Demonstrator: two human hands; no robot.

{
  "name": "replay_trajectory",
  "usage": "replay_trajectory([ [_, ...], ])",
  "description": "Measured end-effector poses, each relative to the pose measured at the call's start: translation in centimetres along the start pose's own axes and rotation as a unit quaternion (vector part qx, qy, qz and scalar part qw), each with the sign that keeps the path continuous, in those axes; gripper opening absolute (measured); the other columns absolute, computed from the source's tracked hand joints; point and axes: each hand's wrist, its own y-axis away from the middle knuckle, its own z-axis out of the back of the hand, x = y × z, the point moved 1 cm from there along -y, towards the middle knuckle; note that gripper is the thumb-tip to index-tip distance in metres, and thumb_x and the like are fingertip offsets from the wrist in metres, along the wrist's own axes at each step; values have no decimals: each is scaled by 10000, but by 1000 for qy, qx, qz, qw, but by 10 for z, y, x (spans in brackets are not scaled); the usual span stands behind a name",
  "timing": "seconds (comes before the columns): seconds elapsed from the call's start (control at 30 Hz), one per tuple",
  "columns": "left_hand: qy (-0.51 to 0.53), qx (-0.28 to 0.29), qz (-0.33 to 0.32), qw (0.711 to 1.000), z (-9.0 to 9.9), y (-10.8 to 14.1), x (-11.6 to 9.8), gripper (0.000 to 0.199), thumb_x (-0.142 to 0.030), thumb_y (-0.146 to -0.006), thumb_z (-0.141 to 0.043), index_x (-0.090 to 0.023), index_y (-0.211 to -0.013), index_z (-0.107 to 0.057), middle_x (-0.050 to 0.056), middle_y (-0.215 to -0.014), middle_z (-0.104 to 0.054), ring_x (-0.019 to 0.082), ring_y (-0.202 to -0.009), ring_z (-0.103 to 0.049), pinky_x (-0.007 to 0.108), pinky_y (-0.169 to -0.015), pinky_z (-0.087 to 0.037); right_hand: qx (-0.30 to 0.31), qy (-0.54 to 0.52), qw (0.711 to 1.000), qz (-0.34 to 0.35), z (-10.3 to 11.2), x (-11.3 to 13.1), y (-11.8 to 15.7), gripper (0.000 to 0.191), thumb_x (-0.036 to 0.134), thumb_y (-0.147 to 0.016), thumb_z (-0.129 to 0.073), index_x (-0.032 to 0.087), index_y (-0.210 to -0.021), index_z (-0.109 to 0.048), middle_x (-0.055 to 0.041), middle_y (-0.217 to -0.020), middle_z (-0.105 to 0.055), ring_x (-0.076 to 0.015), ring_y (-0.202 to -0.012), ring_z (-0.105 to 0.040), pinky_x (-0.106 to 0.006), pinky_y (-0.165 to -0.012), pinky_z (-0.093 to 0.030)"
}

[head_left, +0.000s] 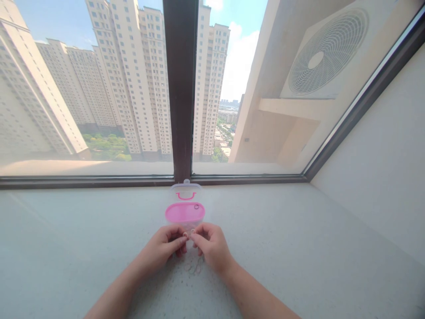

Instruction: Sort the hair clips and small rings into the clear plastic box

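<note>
My left hand [163, 244] is closed in a pinch on a small pale loop [185, 234], which looks like a thin hair elastic. Close beside it, my right hand [214, 247] pinches another small pale loop [193, 231]. Whether the two loops are joined cannot be made out. Just beyond my fingertips is a clear plastic box with a pink oval part [182, 212], on which a small dark ring [196, 207] lies. The box's clear lid [186, 188] with a pink handle stands open at the back. Several thin loops [192, 266] lie on the sill below my hands.
A pale speckled windowsill [299, 248] spreads around my hands. Behind the box runs a dark window frame [182, 133] with glass on both sides. To the right rises a white wall [378, 168]. Tall buildings and an air-conditioner unit [328, 55] are outside.
</note>
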Motion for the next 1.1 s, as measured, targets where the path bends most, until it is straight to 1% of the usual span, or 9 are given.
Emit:
replay_trajectory([
  [0.43, 3, -1, -2, 1000, 0, -2, 0, 243, -378, -801, -598, -143, -748, -571, -4, -614, -587, 133, -570, -529, 238, -560, -400, 0, -8, 1000, -3, 0, 2, 0, 176, 285, -716, -594, 140, -620, -567, 13, -505, -535, -76, -411, -428, -185, -403, -340],
  [0.63, -11, -8, 3, 1000, 0, -1, -3, 257, -394, -801, -594, -146, -733, -585, 1, -614, -598, 137, -574, -534, 234, -549, -391, 0, -6, 1000, -5, 0, 1, 0, 189, 295, -726, -599, 141, -622, -563, 18, -502, -528, -73, -406, -427, -183, -400, -333],
  [0.87, -22, -8, 3, 1000, 0, -1, -1, 279, -415, -807, -584, -147, -730, -600, 5, -609, -605, 135, -561, -534, 223, -511, -367, -1, -8, 1000, -5, 0, 1, 0, 202, 313, -720, -614, 141, -624, -569, 17, -501, -534, -75, -412, -429, -185, -403, -340],
  [1.1, -11, -6, -1, 1000, 1, 0, -1, 278, -409, -804, -595, -141, -731, -598, 6, -617, -605, 138, -575, -538, 236, -550, -394, 0, -4, 1000, -2, 0, 2, 0, 188, 296, -721, -602, 142, -619, -565, 17, -502, -535, -74, -407, -428, -186, -404, -337],
])
